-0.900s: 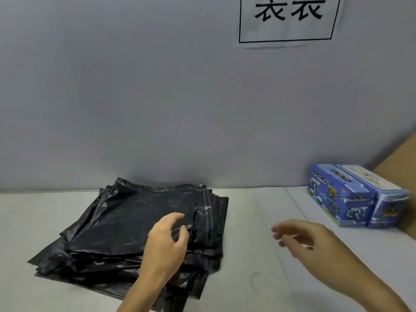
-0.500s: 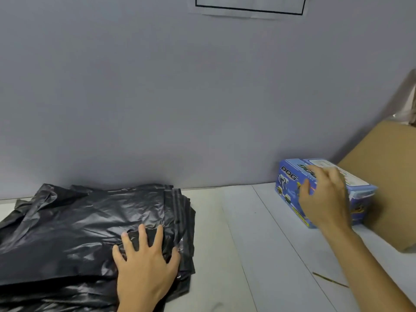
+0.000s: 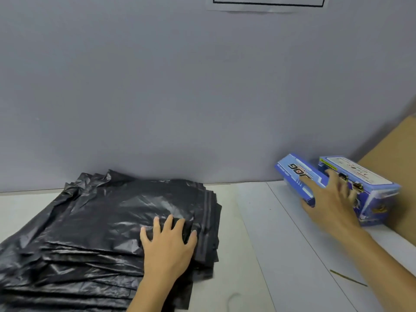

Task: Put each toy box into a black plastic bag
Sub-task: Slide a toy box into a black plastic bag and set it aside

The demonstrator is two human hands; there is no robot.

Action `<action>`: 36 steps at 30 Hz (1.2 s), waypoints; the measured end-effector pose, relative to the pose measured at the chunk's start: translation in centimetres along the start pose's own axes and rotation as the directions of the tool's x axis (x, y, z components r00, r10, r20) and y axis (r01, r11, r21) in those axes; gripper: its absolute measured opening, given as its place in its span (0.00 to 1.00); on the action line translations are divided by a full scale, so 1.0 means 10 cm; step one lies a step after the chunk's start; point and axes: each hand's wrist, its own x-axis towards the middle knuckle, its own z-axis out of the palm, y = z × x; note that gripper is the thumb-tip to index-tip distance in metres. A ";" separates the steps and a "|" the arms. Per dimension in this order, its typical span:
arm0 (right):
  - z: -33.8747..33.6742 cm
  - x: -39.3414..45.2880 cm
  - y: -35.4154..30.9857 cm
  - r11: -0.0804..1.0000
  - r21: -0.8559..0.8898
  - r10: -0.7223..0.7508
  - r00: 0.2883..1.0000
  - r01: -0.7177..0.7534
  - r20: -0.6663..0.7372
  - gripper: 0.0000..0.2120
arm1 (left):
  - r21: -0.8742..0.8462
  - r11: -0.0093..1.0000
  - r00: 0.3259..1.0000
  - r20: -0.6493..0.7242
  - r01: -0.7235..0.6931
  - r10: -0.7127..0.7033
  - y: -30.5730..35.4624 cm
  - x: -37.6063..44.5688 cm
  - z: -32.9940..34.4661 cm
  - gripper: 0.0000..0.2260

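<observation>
A stack of black plastic bags (image 3: 101, 221) lies flat on the left of the white table (image 3: 265, 262). My left hand (image 3: 168, 246) rests palm down on the stack's right part, fingers spread, holding nothing. At the far right, two blue toy boxes stand side by side against the wall. My right hand (image 3: 333, 203) grips the nearer blue toy box (image 3: 295, 170), fingers pushed between it and the second toy box (image 3: 362, 176), thumb at its near end. The gripped box is tilted, its far end raised.
A brown cardboard box (image 3: 398, 152) stands at the right edge, behind and beside the toy boxes. A grey wall rises straight behind the table, with a paper sign (image 3: 267, 5) at the top. A thin dark sliver (image 3: 347, 278) lies on the table near my right forearm.
My right hand reached to the toy boxes and closed on the nearer one, which now tilts away from the other. My left hand went flat onto the bag stack and stayed.
</observation>
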 end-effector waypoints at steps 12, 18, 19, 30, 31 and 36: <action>-0.43 -0.85 -0.97 -0.007 0.993 0.572 0.814 -0.120 0.103 0.09 | -0.237 0.971 0.974 -0.216 0.018 -0.071 -0.35 -0.44 -0.34 0.07; -0.26 -1.19 -1.30 -0.450 0.777 0.167 0.813 -0.441 0.558 0.11 | -0.211 0.977 0.958 -0.281 -0.006 -0.055 -0.39 -0.52 -0.37 0.07; -0.25 -1.22 -1.29 -0.407 0.782 0.122 0.820 -0.472 0.559 0.13 | -0.168 0.986 0.965 -0.258 0.004 -0.048 -0.38 -0.53 -0.36 0.07; -0.32 -1.26 -1.23 -0.467 0.630 -0.254 0.776 -0.621 0.577 0.25 | -0.484 0.872 0.977 -0.143 0.071 -0.158 -0.42 -0.47 -0.45 0.13; -0.34 -1.26 -1.25 -0.501 0.607 -0.269 0.778 -0.616 0.567 0.26 | -0.520 0.851 0.974 -0.147 0.072 -0.172 -0.43 -0.46 -0.46 0.13; -0.36 -1.25 -1.24 -0.592 0.593 -0.218 0.816 -0.547 0.536 0.24 | -0.481 0.872 0.909 -0.396 -0.087 -0.127 -0.39 -0.48 -0.53 0.11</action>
